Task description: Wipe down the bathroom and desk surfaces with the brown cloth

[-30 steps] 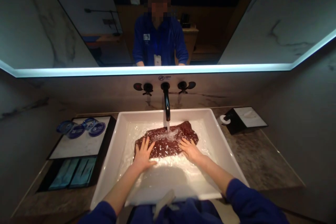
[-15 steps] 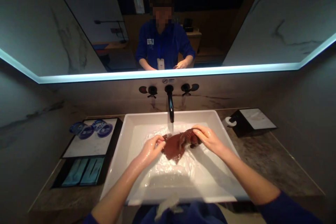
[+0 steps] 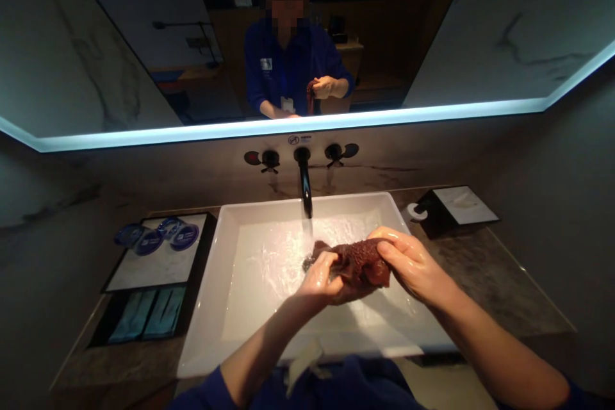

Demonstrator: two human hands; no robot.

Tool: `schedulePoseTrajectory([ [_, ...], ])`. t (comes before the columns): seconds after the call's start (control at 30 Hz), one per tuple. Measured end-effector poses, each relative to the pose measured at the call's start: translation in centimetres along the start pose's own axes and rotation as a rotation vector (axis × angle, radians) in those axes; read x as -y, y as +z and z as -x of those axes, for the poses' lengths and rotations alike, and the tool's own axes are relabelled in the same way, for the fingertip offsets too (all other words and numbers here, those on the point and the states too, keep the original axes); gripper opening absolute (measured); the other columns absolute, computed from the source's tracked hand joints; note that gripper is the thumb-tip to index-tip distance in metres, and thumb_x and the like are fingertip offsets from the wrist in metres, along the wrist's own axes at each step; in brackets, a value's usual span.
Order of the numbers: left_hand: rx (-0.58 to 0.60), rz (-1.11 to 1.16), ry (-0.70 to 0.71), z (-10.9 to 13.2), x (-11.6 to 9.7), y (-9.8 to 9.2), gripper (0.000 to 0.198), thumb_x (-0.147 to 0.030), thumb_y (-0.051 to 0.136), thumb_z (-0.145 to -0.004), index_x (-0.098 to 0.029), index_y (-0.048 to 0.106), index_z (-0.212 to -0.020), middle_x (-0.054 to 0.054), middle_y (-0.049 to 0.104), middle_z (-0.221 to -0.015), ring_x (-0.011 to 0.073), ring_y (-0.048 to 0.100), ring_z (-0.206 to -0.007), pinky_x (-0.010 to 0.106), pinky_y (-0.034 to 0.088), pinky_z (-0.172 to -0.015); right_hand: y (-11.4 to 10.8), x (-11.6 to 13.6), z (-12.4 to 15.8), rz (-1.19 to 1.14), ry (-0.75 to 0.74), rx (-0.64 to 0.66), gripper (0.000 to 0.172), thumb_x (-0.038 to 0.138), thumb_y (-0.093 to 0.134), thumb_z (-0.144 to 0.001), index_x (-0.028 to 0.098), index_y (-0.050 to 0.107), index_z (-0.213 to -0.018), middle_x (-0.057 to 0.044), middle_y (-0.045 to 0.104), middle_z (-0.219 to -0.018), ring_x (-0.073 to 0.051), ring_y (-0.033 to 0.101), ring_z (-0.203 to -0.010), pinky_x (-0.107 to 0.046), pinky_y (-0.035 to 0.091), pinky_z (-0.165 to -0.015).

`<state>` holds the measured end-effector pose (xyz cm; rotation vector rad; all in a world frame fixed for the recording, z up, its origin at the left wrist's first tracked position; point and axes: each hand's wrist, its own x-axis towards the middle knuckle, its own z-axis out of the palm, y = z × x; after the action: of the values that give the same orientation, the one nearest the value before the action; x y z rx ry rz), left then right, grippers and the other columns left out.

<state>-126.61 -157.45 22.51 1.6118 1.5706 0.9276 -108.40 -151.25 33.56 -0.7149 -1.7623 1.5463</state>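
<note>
A wet, reddish-brown cloth (image 3: 358, 262) with a bumpy texture is bunched between my hands, above the white sink (image 3: 259, 346). My left hand (image 3: 323, 278) is closed on its left part, with a loose end poking out beyond the fingers. Gripping the right end is my right hand (image 3: 403, 259), thumb on top of the fabric. Both hands look wet. From the black faucet (image 3: 306, 186) behind the cloth, water runs down into the sink, where it ripples over the bottom.
On the left of the counter is a black-edged tray (image 3: 144, 272) bearing two lidded cups (image 3: 177, 235) and blue-green packets (image 3: 164, 312). A dark box with a pale top (image 3: 464, 205) stands at right. Two tap handles (image 3: 270, 159) flank the faucet. A lit mirror (image 3: 384, 32) hangs above.
Both hands have lifted the cloth higher and shifted right and nearer to me. My left hand has moved toward my right, and the spread cloth is now bunched up.
</note>
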Motion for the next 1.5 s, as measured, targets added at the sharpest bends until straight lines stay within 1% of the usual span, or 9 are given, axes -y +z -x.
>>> schedulePoseTrajectory([
  [0.1,0.071,0.026,-0.052,0.3,-0.3,0.1,0.017,-0.031,0.055,-0.078,-0.017,0.065,-0.082,0.007,0.066,-0.083,0.0189,0.058,-0.077,0.032,0.046,-0.075,-0.5,-0.2,1.0,0.024,0.015,-0.032,0.035,0.047,0.051,-0.089,0.015,0.060,-0.078,0.000,0.054,-0.063,-0.009,0.047,-0.052,-0.021,0.038,-0.047],
  [0.2,0.163,0.045,-0.075,1.2,0.3,-2.0,0.020,-0.030,0.051,-0.080,-0.019,0.067,-0.075,0.003,0.067,-0.076,0.0155,0.058,-0.073,0.028,0.043,-0.071,-1.9,-1.2,1.9,0.033,0.101,-0.100,0.031,0.046,0.058,-0.084,0.015,0.060,-0.080,-0.001,0.057,-0.067,-0.011,0.051,-0.057,-0.021,0.040,-0.050],
  [0.4,-0.025,0.016,-0.232,4.6,0.7,-8.1,0.029,-0.041,0.046,-0.085,-0.017,0.059,-0.076,0.001,0.059,-0.071,0.0155,0.053,-0.069,0.027,0.040,-0.067,-2.8,-4.0,3.8,0.138,0.322,0.009,0.032,0.029,0.067,-0.069,0.016,0.057,-0.096,-0.003,0.064,-0.086,-0.018,0.061,-0.081,-0.026,0.049,-0.070],
  [0.63,-0.056,-0.035,-0.100,7.6,-3.7,-10.9,0.032,-0.042,0.041,-0.091,-0.017,0.057,-0.079,0.000,0.054,-0.070,0.0131,0.051,-0.066,0.024,0.040,-0.062,-2.0,-1.7,5.7,0.250,0.274,0.036,0.010,0.027,0.054,-0.080,0.018,0.056,-0.085,0.002,0.056,-0.068,-0.012,0.055,-0.058,-0.020,0.043,-0.051],
  [0.87,-0.147,0.073,-0.049,8.6,-7.6,-12.6,0.028,-0.034,0.042,-0.091,-0.017,0.053,-0.071,0.000,0.051,-0.064,0.0112,0.047,-0.058,0.023,0.038,-0.054,-3.1,1.2,5.2,0.281,0.120,0.011,0.042,0.044,0.042,-0.092,0.018,0.052,-0.061,0.000,0.053,-0.053,-0.011,0.048,-0.048,-0.021,0.037,-0.046],
  [1.03,-0.231,-0.054,-0.121,3.9,-2.0,-11.9,0.029,-0.039,0.042,-0.086,-0.016,0.056,-0.076,0.001,0.056,-0.070,0.0142,0.052,-0.069,0.026,0.042,-0.066,-1.8,-6.5,-0.8,0.390,0.153,-0.117,0.051,0.060,0.038,-0.087,0.017,0.052,-0.064,-0.002,0.057,-0.063,-0.015,0.051,-0.061,-0.025,0.040,-0.056],
  [1.27,-0.207,-0.244,-0.272,-2.7,10.2,-10.1,0.030,-0.037,0.036,-0.080,-0.016,0.053,-0.068,0.004,0.058,-0.067,0.0190,0.057,-0.071,0.031,0.046,-0.069,0.7,-18.0,-9.2,0.588,0.330,-0.024,0.038,0.037,0.041,-0.088,0.014,0.063,-0.069,-0.006,0.065,-0.070,-0.019,0.058,-0.070,-0.030,0.046,-0.070],
  [1.37,-0.232,-0.321,-0.291,-4.4,12.1,-10.1,0.032,-0.031,0.035,-0.083,-0.012,0.061,-0.083,0.011,0.065,-0.082,0.0228,0.061,-0.083,0.036,0.048,-0.081,1.1,-19.6,-11.0,0.643,0.317,-0.079,0.033,0.031,0.043,-0.089,0.009,0.068,-0.091,-0.013,0.068,-0.093,-0.023,0.061,-0.090,-0.034,0.046,-0.085],
  [1.5,-0.236,-0.432,-0.228,-4.5,12.6,-8.8,0.043,-0.027,0.035,-0.087,-0.006,0.057,-0.118,0.018,0.057,-0.119,0.0264,0.050,-0.116,0.041,0.036,-0.106,3.1,-20.2,-10.0,0.737,0.201,-0.117,0.044,0.026,0.043,-0.090,0.008,0.052,-0.129,-0.017,0.050,-0.135,-0.025,0.043,-0.126,-0.038,0.032,-0.109],
])
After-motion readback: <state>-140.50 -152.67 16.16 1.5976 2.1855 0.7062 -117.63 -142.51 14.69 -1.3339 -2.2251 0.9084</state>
